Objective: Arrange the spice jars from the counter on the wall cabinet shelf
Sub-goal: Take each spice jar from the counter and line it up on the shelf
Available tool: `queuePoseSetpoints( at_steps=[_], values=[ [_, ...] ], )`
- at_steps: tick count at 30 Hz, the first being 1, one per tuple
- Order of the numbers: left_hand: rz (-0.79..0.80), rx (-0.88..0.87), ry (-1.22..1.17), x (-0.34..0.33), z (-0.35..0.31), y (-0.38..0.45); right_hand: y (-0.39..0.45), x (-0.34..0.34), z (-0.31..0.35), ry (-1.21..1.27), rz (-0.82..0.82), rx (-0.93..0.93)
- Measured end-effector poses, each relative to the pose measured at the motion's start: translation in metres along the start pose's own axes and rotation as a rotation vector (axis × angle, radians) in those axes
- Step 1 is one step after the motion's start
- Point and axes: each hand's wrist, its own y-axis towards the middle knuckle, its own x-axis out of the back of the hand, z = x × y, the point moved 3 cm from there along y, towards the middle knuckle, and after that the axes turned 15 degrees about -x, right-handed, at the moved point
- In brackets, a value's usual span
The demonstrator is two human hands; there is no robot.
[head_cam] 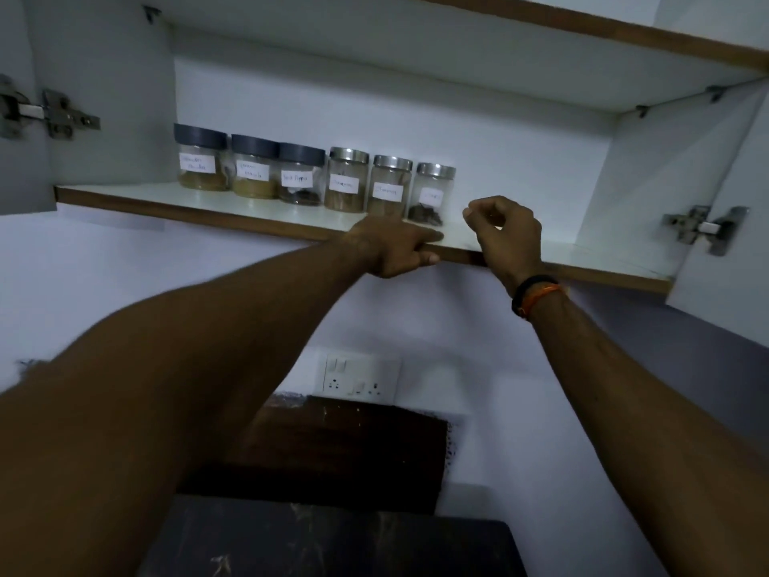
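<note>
Six spice jars (316,177) are standing in a row on the wall cabinet shelf (125,193), running from about nine o'clock toward the centre of the view. The three on that nine o'clock end are wearing dark lids (254,144), and the three nearer the centre are wearing shiny metal lids (391,161); each is carrying a white handwritten label (the writing is too blurred to read). The jars are sitting just beside one another, upright.

The left hand (393,251) is gripping the brown front edge of the shelf, just below the two jars nearest the centre, with its fingers lying on top of the board and its thumb curling underneath. The right hand (505,235) is hovering just at three o'clock of the last jar, fingers loosely curled, holding nothing and not touching any jar. A dark and orange wristband (534,294) is circling its wrist.

Both cabinet doors are standing open, with metal hinges (703,229) showing at nine and three o'clock. Toward six o'clock, a white switch plate (360,376) is sitting on the wall above a dark counter (333,543).
</note>
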Motion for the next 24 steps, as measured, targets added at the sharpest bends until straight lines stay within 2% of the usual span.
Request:
queuePoseSetpoints(
  at_steps=[6, 9, 11, 15, 24],
  values=[
    [-0.228, 0.008, 0.077, -0.017, -0.038, -0.027, -0.065, 0.005, -0.009, -0.009, -0.115, 0.108],
    [-0.296, -0.012, 0.104, -0.032, -0.060, -0.050, -0.096, -0.002, -0.027, -0.011, -0.119, 0.031],
    [-0.319, -0.070, 0.002, -0.047, -0.076, -0.067, -0.123, -0.011, -0.046, -0.041, -0.058, -0.024],
    [-0.217, -0.115, -0.243, -0.095, -0.111, -0.108, -0.176, -0.027, -0.087, -0.126, 0.072, -0.166],
    [0.133, 0.132, -0.705, -0.219, -0.193, -0.217, -0.311, -0.056, -0.177, -0.340, 0.392, -0.459]
  ],
)
